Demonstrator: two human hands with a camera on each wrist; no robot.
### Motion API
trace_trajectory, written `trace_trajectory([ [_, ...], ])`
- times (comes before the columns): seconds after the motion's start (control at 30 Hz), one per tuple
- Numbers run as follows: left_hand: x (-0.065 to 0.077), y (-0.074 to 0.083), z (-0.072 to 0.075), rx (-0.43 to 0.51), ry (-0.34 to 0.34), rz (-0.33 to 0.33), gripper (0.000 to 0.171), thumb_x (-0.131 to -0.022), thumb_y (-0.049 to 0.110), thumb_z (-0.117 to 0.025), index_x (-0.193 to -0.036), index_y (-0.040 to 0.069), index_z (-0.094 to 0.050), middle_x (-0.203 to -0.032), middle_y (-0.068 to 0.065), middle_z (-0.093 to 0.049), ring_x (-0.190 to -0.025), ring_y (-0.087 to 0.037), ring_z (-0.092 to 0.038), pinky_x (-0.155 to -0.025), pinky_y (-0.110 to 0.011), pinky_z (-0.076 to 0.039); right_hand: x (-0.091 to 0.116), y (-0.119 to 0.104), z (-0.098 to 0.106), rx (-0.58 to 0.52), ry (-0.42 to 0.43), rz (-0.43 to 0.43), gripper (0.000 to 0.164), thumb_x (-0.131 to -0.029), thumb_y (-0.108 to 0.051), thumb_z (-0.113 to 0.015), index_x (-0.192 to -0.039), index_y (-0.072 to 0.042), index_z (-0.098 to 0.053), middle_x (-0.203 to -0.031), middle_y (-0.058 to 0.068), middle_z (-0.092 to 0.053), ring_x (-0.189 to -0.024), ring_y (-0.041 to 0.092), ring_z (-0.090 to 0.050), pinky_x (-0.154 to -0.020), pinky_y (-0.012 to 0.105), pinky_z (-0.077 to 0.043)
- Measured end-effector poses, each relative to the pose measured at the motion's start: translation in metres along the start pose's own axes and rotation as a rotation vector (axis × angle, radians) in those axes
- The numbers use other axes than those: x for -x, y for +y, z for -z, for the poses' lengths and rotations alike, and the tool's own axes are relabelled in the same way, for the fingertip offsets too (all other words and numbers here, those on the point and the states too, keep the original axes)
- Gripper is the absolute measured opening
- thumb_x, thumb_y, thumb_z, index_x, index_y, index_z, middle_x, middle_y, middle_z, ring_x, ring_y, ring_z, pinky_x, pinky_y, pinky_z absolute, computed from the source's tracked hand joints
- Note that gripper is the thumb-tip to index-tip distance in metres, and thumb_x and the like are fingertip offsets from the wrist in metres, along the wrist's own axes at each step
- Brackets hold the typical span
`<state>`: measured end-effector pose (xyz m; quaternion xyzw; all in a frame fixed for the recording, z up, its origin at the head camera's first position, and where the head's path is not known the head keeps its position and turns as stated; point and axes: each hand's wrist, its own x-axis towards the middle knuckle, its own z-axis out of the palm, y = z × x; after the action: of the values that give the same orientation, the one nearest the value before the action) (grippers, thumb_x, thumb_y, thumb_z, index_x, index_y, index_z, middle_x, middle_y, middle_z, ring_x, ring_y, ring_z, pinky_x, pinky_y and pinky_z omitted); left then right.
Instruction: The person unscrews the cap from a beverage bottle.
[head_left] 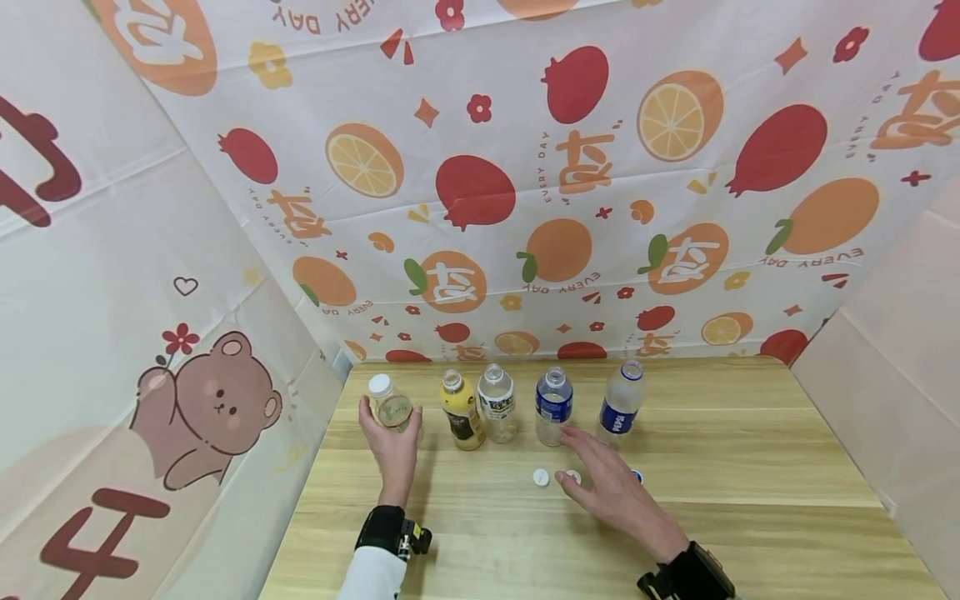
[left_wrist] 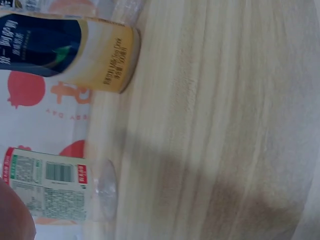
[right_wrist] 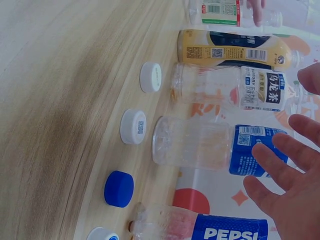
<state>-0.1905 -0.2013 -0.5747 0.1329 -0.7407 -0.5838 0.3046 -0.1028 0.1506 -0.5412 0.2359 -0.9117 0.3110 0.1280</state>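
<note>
At the left end of a bottle row, my left hand (head_left: 394, 454) grips a clear bottle (head_left: 393, 411) with a white cap, thumb and fingers on opposite sides. Its white-and-green label (left_wrist: 50, 182) shows in the left wrist view, beside a fingertip. My right hand (head_left: 611, 487) is spread with nothing held, near the blue-labelled clear bottle (head_left: 553, 406); its fingers overlap that label in the right wrist view. Close to this hand lie a white cap (right_wrist: 151, 77), a second white cap (right_wrist: 133, 126), a blue cap (right_wrist: 119, 189) and a white-and-blue cap (right_wrist: 103, 234).
Between the hands stand an uncapped yellow milk tea bottle (head_left: 461, 412) and an uncapped clear bottle with a white label (head_left: 498, 404). An uncapped Pepsi bottle (head_left: 621, 404) stands at the right end. Behind the wooden table (head_left: 480, 533) hangs a fruit-print sheet (head_left: 480, 108).
</note>
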Motion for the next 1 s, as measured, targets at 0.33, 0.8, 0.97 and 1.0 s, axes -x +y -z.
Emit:
trace_trajectory([
  [0.33, -0.004, -0.017, 0.001, -0.128, -0.041, 0.091, 0.094, -0.084, 0.020, -0.085, -0.156, 0.002, -0.028, -0.155, -0.028, -0.040, -0.143, -0.045, -0.040, -0.117, -0.059, -0.034, 0.000, -0.001, 0.003, -0.024, -0.014, -0.015, 0.061, -0.094, -0.029, -0.076, -0.146, -0.007, -0.054, -0.151, 0.017, -0.054, -0.136, 0.035, -0.053, -0.107, 0.060, -0.047],
  [0.8, 0.019, -0.008, 0.020, -0.127, -0.084, 0.057, 0.082, -0.088, 0.018, -0.082, -0.152, -0.001, -0.036, -0.147, -0.028, -0.047, -0.136, -0.047, -0.046, -0.112, -0.062, -0.038, 0.000, -0.003, 0.008, -0.023, 0.034, 0.001, 0.067, -0.093, -0.025, -0.077, -0.149, -0.003, -0.048, -0.149, 0.016, -0.055, -0.133, 0.037, -0.055, -0.104, 0.059, -0.049],
  [0.97, 0.030, 0.002, 0.029, -0.141, -0.120, -0.029, 0.080, -0.086, 0.014, -0.083, -0.150, -0.002, -0.038, -0.146, -0.027, -0.048, -0.137, -0.045, -0.045, -0.113, -0.064, -0.036, 0.000, -0.003, 0.010, -0.046, 0.020, -0.015, 0.067, -0.093, -0.025, -0.077, -0.151, -0.005, -0.048, -0.150, 0.014, -0.055, -0.134, 0.034, -0.055, -0.105, 0.056, -0.049],
  [1.0, 0.032, 0.004, 0.030, -0.150, -0.133, -0.051, 0.080, -0.085, 0.013, -0.083, -0.150, -0.002, -0.038, -0.145, -0.027, -0.049, -0.135, -0.045, -0.046, -0.112, -0.065, -0.037, 0.000, -0.003, 0.010, -0.054, 0.018, -0.020, 0.067, -0.093, -0.026, -0.077, -0.151, -0.006, -0.048, -0.150, 0.013, -0.055, -0.134, 0.034, -0.055, -0.106, 0.056, -0.049],
])
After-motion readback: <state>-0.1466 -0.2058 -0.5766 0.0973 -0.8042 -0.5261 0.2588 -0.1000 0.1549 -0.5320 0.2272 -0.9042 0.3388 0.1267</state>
